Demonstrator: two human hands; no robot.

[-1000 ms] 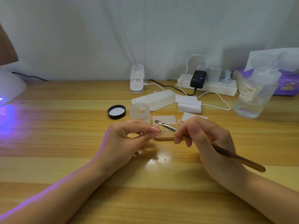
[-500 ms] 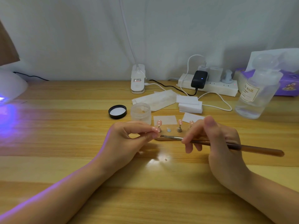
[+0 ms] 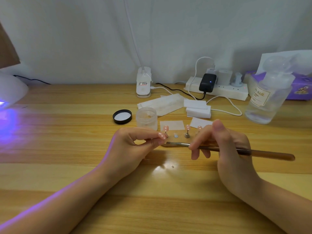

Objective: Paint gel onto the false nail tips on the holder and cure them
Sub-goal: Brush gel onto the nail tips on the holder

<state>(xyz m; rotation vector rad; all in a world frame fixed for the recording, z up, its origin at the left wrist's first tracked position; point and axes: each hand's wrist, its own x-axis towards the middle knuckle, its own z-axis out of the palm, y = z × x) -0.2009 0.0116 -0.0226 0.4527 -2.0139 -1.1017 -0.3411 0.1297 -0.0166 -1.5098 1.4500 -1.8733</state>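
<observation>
On the pale wooden counter [image 3: 67, 166] a low tan holder [image 3: 179, 141] carries small metal stands topped with pink white-dotted false nail tips [image 3: 187, 127]; one seat on it, marked by a small pale disc, stands bare. The left hand [image 3: 135, 146] has its thumb and forefinger curled together, pinching one more pink dotted nail tip [image 3: 161, 135] just in front of the holder's left end, apparently on its own little stand, though the fingers hide that. The right hand [image 3: 224, 146] is clamped on a long brown-handled gel brush [image 3: 244, 152], held nearly level, with its metal ferrule and bristles reaching left until they sit just beside the pinched tip. The step in hand looks like coating that single tip with gel while it is held off the holder. An open frosted plastic jar [image 3: 146, 117] stands just behind the holder, its black lid [image 3: 122, 116] lying beside it. The next move likely calls for a light, steady stroke along the tip without flooding its edges, then seating it back on the bare spot. Curing is not yet done for it; the white curing lamp [image 3: 10, 90] glows violet at the far left edge, well apart from both hands.
</observation>
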